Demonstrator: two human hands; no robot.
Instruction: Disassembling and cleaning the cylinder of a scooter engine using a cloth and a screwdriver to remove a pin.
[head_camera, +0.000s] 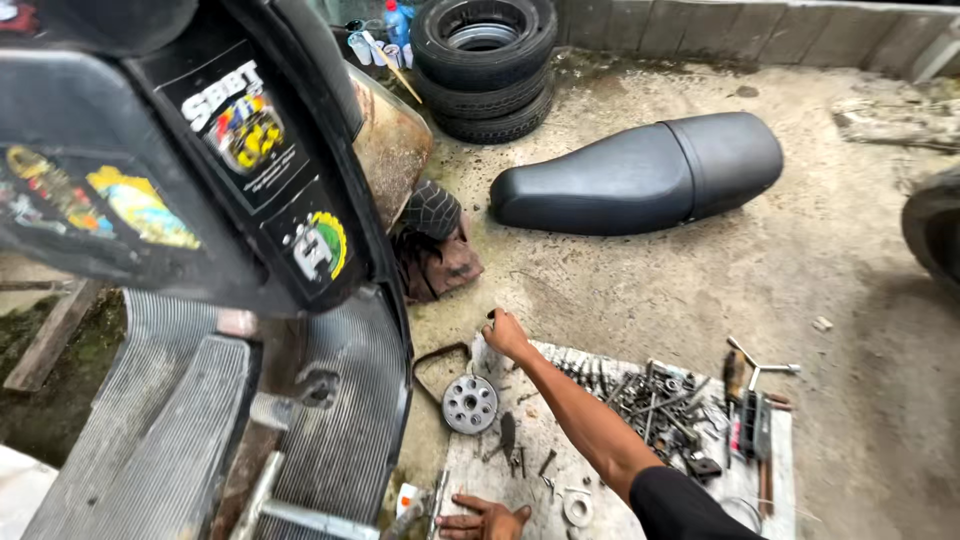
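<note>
Along the left of the frame the scooter body (200, 200), black with coloured stickers, is leaning over a ribbed footboard (180, 420). At the bottom centre the left hand (487, 520) is lying flat on the pale board (600, 480), fingers spread and holding nothing. Just above it a round metal disc (470, 403) with a ring of holes is resting at the board's left edge; it looks heavy, stiff and probably greasy, so gripping it by the rim should be safest. Right of the disc the right hand (507, 335) is reaching out to the board's far corner, fingers curled around something small and dark; I cannot tell what it is. Further right, loose bolts and tools (670, 405) are lying heaped on the board. In the upper middle, stacked tyres (485, 65) and a black seat (640, 172) are sitting on the concrete.
</note>
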